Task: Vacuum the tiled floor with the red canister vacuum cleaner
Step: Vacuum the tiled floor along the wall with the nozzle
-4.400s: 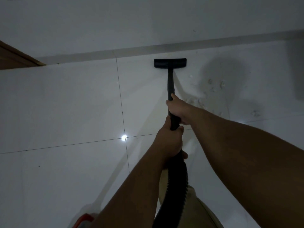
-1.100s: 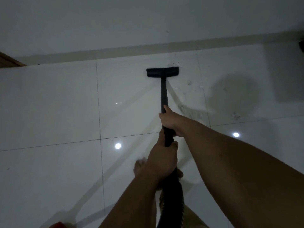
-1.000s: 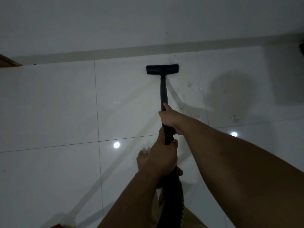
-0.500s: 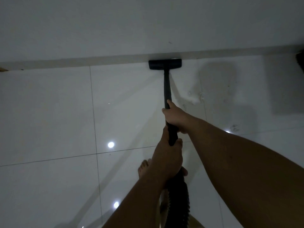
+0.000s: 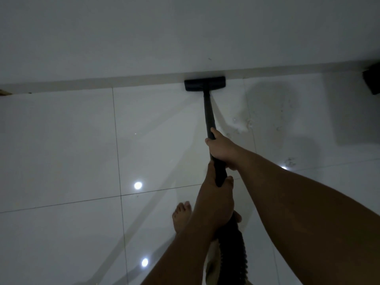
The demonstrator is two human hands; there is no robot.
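Both hands clenched on vacuum wand, nozzle at wall.
R hand [image 5: 222, 149] gripped black wand [image 5: 208, 112] higher up, L hand [image 5: 216, 200] lower, just above ribbed hose [image 5: 232, 254]. Nozzle [image 5: 205, 84] sat on tiled floor [image 5: 61, 140] touching skirting [image 5: 102, 83]; debris [image 5: 242, 125] just right of wand.

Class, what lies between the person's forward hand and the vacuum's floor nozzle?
Head view: only bare black wand runs from right hand to nozzle.

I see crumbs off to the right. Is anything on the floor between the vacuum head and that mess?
Nothing visible. The vacuum head sits against the baseboard, and only bare tile separates it from the debris to its right.
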